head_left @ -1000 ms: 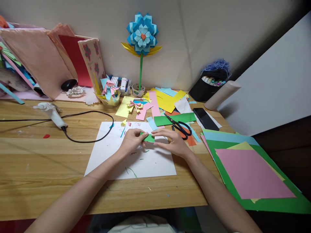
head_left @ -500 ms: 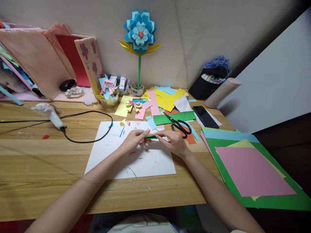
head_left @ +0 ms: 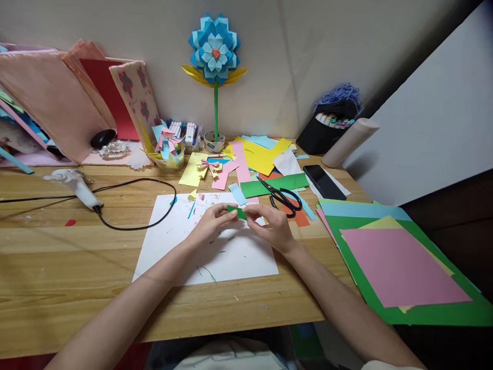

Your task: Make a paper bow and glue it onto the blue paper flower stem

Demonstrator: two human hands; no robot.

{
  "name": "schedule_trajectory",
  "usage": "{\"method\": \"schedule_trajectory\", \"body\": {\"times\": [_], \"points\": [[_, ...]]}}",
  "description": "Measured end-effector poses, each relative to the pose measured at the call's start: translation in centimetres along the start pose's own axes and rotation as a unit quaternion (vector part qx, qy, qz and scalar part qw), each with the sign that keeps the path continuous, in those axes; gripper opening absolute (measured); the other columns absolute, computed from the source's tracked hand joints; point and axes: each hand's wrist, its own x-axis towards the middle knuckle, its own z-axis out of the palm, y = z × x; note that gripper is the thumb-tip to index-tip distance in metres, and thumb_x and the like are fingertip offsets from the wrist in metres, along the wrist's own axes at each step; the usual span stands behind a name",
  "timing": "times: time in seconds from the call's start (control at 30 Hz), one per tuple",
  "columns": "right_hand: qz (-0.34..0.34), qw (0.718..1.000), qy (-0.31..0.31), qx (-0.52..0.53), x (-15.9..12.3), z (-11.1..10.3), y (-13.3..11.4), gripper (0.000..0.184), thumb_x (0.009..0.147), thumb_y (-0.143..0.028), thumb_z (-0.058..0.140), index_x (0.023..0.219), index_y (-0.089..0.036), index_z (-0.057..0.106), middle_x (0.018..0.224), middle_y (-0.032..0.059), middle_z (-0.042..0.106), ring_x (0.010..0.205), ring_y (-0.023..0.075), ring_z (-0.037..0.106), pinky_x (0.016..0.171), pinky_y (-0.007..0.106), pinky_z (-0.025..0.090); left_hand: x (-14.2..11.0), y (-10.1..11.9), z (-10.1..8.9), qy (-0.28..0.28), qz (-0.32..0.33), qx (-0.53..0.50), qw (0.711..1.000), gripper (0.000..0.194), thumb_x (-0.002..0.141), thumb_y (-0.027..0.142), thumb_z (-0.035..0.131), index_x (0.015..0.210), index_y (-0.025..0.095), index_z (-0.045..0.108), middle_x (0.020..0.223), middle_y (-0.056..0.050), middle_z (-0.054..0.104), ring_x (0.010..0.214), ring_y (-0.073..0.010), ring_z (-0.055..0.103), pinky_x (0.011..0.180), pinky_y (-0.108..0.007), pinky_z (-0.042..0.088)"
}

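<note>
A small piece of green paper (head_left: 237,212) is held between my two hands, above a white sheet (head_left: 169,257) strewn with thin green trimmings. My left hand (head_left: 212,222) pinches its left end with thumb and fingers. The right end is gripped by my right hand (head_left: 271,225), fingertips pressed together. Just beyond my right hand, black-handled scissors (head_left: 283,198) lie with their blades across a long green paper strip (head_left: 252,189). A light blue scrap (head_left: 238,193) rests behind the held piece.
A white glue gun (head_left: 79,189) with a looping black cord lies at left. Behind are a paper flower (head_left: 215,54), yellow paper (head_left: 260,159) and a cup of scraps (head_left: 169,160). A phone (head_left: 325,181) and stacked coloured sheets (head_left: 404,267) are at right.
The green paper has tilted in my fingers, so more of its flat face shows. Both hands keep hold of it, and the view has shifted slightly.
</note>
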Motion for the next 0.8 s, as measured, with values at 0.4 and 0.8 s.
{"method": "schedule_trajectory", "body": {"times": [0.4,0.8], "points": [[0.16,0.959,-0.086,0.215,0.4,-0.6,0.0,0.023,0.075,-0.024,0.059,0.096,-0.019,0.069,0.095,0.0059,0.07,0.073,0.017,0.067,0.066,0.03,0.057,-0.2,0.8,0.3,0.101,0.015,-0.026,0.994,0.056,0.059,0.022,0.075,0.11,0.013,0.053,0.104,-0.012,0.065,0.093,-0.0217,0.061,0.079,-0.033,0.049],[-0.18,0.977,0.001,-0.113,0.3,-0.7,0.0,0.013,0.078,-0.018,0.06,0.084,-0.023,0.07,0.076,0.0057,0.062,0.075,0.0172,0.058,0.068,0.032,0.048,-0.6,0.1,0.8,0.053,-0.041,-0.093,0.993,0.025,0.063,0.028,0.073,0.08,0.011,0.066,0.078,-0.006,0.067,0.074,-0.0143,0.06,0.074,-0.027,0.045]]}}
